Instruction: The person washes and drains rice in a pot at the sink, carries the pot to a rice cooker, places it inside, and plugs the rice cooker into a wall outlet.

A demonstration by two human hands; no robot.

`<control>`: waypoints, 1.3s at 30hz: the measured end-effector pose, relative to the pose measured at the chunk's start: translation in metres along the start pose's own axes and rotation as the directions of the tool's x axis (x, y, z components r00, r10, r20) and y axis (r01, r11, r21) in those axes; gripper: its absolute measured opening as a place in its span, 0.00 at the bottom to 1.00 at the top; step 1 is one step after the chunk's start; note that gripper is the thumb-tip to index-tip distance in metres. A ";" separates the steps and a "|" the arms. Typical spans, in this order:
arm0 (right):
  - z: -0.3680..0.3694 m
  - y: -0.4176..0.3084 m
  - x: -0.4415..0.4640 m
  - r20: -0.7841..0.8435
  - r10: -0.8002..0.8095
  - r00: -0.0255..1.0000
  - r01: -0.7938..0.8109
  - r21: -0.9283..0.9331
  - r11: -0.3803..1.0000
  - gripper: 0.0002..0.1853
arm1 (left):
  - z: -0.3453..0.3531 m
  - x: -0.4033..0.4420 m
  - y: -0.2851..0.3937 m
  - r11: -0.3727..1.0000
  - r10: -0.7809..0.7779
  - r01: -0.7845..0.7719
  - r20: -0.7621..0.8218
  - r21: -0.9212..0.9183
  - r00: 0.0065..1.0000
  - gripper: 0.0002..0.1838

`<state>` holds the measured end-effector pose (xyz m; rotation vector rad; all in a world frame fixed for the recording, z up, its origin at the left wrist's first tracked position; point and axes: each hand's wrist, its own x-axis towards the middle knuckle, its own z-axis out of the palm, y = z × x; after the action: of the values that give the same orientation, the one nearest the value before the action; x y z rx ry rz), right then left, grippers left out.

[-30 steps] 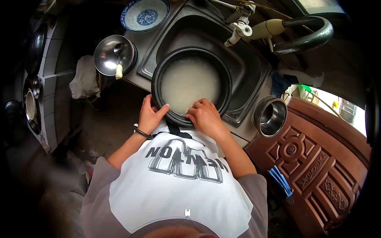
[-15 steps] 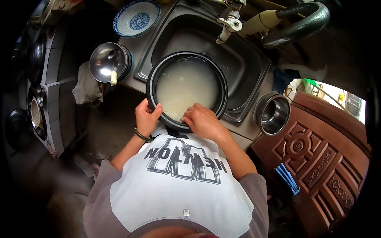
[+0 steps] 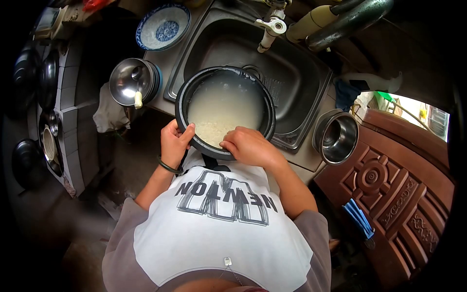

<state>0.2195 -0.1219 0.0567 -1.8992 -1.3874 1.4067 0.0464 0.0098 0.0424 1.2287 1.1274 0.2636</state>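
Head view: a black pot [image 3: 182, 108] is held over the near edge of a steel sink [image 3: 300, 90], tilted so that its far rim dips toward the basin. Compared with a second ago, the cloudy liquid [image 3: 226, 95] stands closer to the far rim, and a bank of pale grains [image 3: 208, 130] now shows along the near side; the tilt is evidently separating liquid from grains. Whether any liquid crosses the rim cannot be told. The left hand [image 3: 175, 147] clasps the near-left rim, thumb above and fingers outside. The right hand [image 3: 249, 146] lies across the near rim with its fingers curled inward beside the grains; what it grips, if anything, is hidden. A tap [image 3: 272, 27] stands beyond the pot, a metal bowl [image 3: 321, 132] to the right, and a patterned bowl [image 3: 167, 31] at far left.
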 end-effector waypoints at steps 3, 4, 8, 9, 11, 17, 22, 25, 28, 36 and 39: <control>-0.003 -0.002 0.001 0.008 0.003 1.000 -0.003 0.013 1.000 0.13 | 0.000 0.002 0.005 1.000 -0.003 0.003 0.015 -0.024 1.000 0.08; -0.003 -0.001 0.001 0.003 -0.003 1.000 0.003 0.011 1.000 0.13 | 0.000 0.002 0.007 1.000 -0.008 0.008 0.013 -0.025 1.000 0.08; -0.005 -0.001 0.002 0.005 -0.004 1.000 0.004 -0.004 1.000 0.14 | 0.001 0.001 0.011 0.999 -0.025 0.025 0.014 -0.027 1.000 0.08; -0.006 -0.002 0.002 0.012 0.001 1.000 -0.001 -0.009 1.000 0.14 | 0.000 0.001 0.011 0.999 -0.029 0.030 0.015 -0.027 0.999 0.09; -0.008 -0.002 0.001 0.012 0.002 1.000 -0.002 -0.005 1.000 0.14 | 0.000 0.001 0.015 0.999 -0.048 0.049 0.023 -0.023 0.999 0.09; -0.007 0.003 0.001 -0.088 -0.066 0.994 0.071 0.060 0.996 0.15 | -0.001 0.003 0.018 0.998 -0.060 0.061 0.054 -0.014 0.997 0.10; -0.018 -0.005 0.002 0.042 0.013 0.999 -0.013 0.005 1.000 0.16 | -0.001 0.004 0.023 0.997 -0.056 0.059 0.073 -0.042 0.996 0.14; -0.017 -0.003 0.001 0.017 -0.002 1.000 0.001 0.027 1.000 0.16 | -0.002 0.004 0.025 0.997 -0.042 0.046 0.076 -0.056 0.996 0.17; -0.016 -0.001 0.001 -0.031 -0.028 0.999 0.030 0.072 0.997 0.16 | 0.000 0.003 0.030 0.995 -0.067 0.071 0.060 -0.073 0.996 0.19; -0.021 -0.003 0.003 -0.013 -0.036 0.999 0.037 0.089 0.995 0.16 | -0.006 0.003 0.036 0.988 -0.052 0.070 0.137 -0.137 0.989 0.21; -0.023 -0.005 0.001 -0.039 -0.040 0.998 0.044 0.094 0.995 0.16 | -0.008 0.003 0.041 0.972 -0.091 0.121 0.157 -0.201 0.983 0.21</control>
<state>0.2372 -0.1141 0.0691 -1.8167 -1.3123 1.3855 0.0575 0.0319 0.0756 0.9818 1.0071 0.2016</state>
